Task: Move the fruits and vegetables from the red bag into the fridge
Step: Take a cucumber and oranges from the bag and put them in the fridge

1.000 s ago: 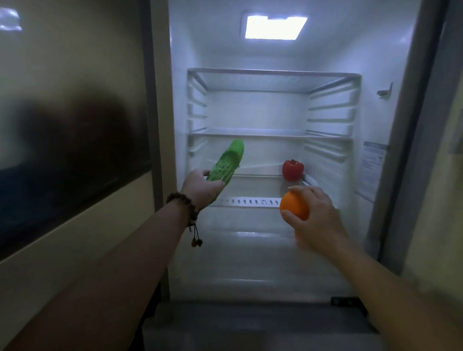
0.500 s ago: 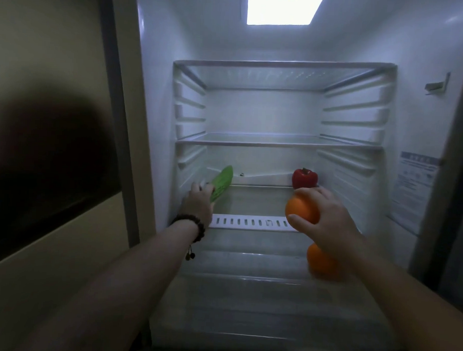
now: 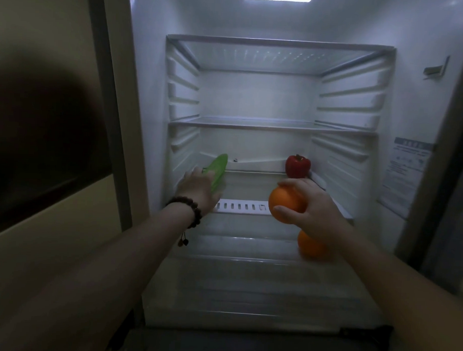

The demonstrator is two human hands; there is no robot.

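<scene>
The fridge (image 3: pixel 400 107) stands open in front of me, lit from above. My left hand (image 3: pixel 198 187) holds a green cucumber (image 3: pixel 219 167) low over the left side of the lower glass shelf (image 3: pixel 250 210). My right hand (image 3: pixel 308 204) grips an orange (image 3: pixel 283 203) at the front right of that same shelf. A red bell pepper (image 3: pixel 297 166) sits at the shelf's back right. An orange shape (image 3: pixel 310 245) shows just below my right hand; I cannot tell whether it is another orange or a reflection in the glass. The red bag is out of view.
Two bare glass shelves (image 3: pixel 274 124) sit above. A clear drawer (image 3: pixel 247 281) lies under the lower shelf. A closed cabinet door (image 3: pixel 42 142) is on the left. A label (image 3: pixel 406 165) is stuck on the fridge's right inner wall.
Both hands have reached deeper into the fridge. The cucumber has dropped from raised and tilted to low over the shelf's left side. The orange has moved onto the shelf's right front.
</scene>
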